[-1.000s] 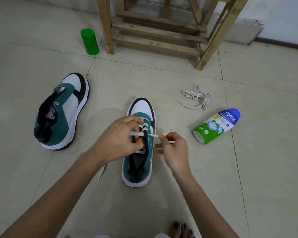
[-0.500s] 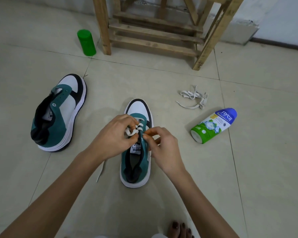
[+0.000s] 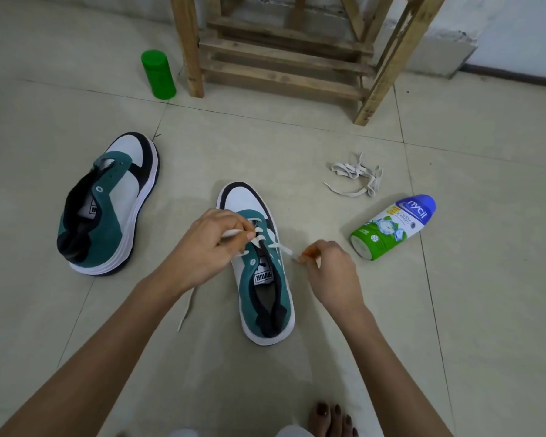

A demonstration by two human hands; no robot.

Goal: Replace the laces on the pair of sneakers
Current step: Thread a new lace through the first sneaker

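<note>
A green, white and black sneaker [image 3: 265, 288] stands upright on the floor in the middle, toe pointing away, with a white lace [image 3: 279, 247] threaded through its front eyelets. My left hand [image 3: 208, 244] pinches one strand of the lace over the left side of the shoe. My right hand [image 3: 331, 269] pinches the lace's other end just right of the shoe, pulled out sideways. A loose lace tail [image 3: 186, 307] trails on the floor below my left wrist. The second sneaker [image 3: 108, 206] lies tilted on its side at the left, unlaced. A bundle of loose off-white laces [image 3: 356, 178] sits further right.
A green and blue powder bottle [image 3: 391, 228] lies on its side right of my right hand. A green cylinder container [image 3: 158, 74] stands at the back left beside a wooden stool frame [image 3: 284, 58]. My bare toes [image 3: 331, 421] show at the bottom edge. The floor is pale tile.
My right hand has drawn away from the eyelets to the right, pulling the lace end out through the shoe. My left hand stays on the left strand.
</note>
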